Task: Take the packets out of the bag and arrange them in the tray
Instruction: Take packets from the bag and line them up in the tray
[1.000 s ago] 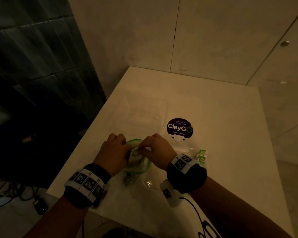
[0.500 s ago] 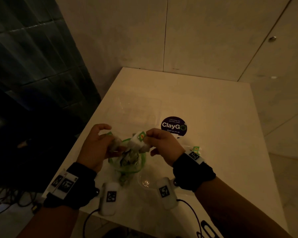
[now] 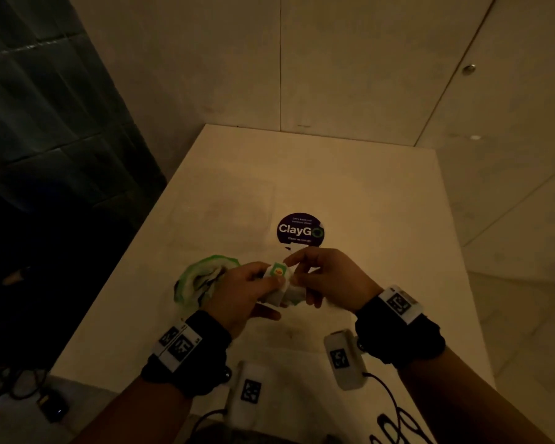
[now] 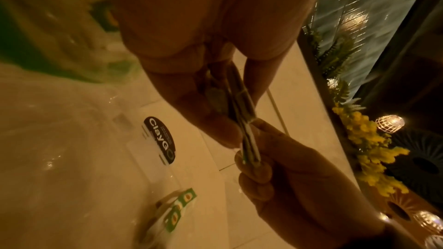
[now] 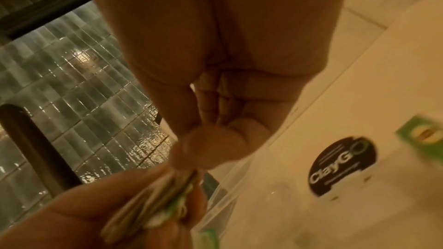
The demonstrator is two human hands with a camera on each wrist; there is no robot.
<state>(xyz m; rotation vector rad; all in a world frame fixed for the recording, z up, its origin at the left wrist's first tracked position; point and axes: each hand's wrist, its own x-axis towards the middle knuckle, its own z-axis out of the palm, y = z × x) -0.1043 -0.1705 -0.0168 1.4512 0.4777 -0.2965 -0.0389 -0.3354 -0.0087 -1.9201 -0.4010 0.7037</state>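
A small stack of white packets with green labels (image 3: 278,273) is held over the table between both hands. My left hand (image 3: 253,293) grips the stack from below and the left. My right hand (image 3: 302,270) pinches its far end. The left wrist view shows the packets (image 4: 242,120) edge-on between thumb and fingers. The green-rimmed plastic bag (image 3: 205,277) lies crumpled and open just left of my left hand. A clear tray (image 5: 225,183) is hard to make out. Several packets (image 4: 177,207) lie in a row below the hands, one of them (image 5: 424,139) blurred.
A round dark ClayGo sticker (image 3: 300,230) marks the white table (image 3: 382,219) just beyond my hands. Walls close off the far and right sides. The table's left edge drops to a dark floor with cables (image 3: 20,389).
Both hands have lifted a stack of packets out of the bag's mouth and carried it right. The bag now lies to the left of the hands.
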